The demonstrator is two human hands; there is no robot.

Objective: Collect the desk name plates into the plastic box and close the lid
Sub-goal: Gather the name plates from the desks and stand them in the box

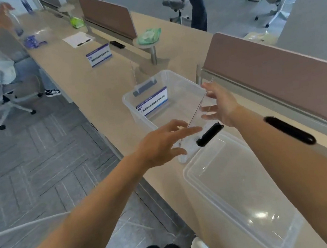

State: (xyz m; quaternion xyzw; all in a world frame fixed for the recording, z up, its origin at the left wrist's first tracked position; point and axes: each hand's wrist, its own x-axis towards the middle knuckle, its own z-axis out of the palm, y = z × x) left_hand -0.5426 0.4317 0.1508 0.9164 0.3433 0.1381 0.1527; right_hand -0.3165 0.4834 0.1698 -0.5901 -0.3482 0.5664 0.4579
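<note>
Both hands hover over the near end of the plastic box (129,105), which sits on the pale, wood-toned desk (91,87). The left hand (161,145) is opened wide, with straight, spread fingers above the box's near left corner, and it grips nothing that can be made out. The right hand (223,103) faces it across the box, thumb up and fingers loosely extended.

A thin dark line (199,104) runs between the two hands. It may be the edge of a clear sheet held there, though the blur leaves that uncertain.

The name plate (151,102) is inside the box at its far end, well beyond both hands. It is a flat rectangular card, white with blue bands and print. It stands on its long edge, with its long axis across the box, parallel to the far end wall. Its printed face is turned toward the person.

The box is glossy and translucent, with rounded corners. It has a grey handle (144,86) at the far end and a black latch (209,134) at the near end, just below the fingers. Its lid (239,186) (same clear plastic, with a raised rim) lies flat on the desk nearer the person.

A second name plate (98,55) stands farther along the desk, well apart from the box. A brown partition panel (275,67) edges the desk on the right.
</note>
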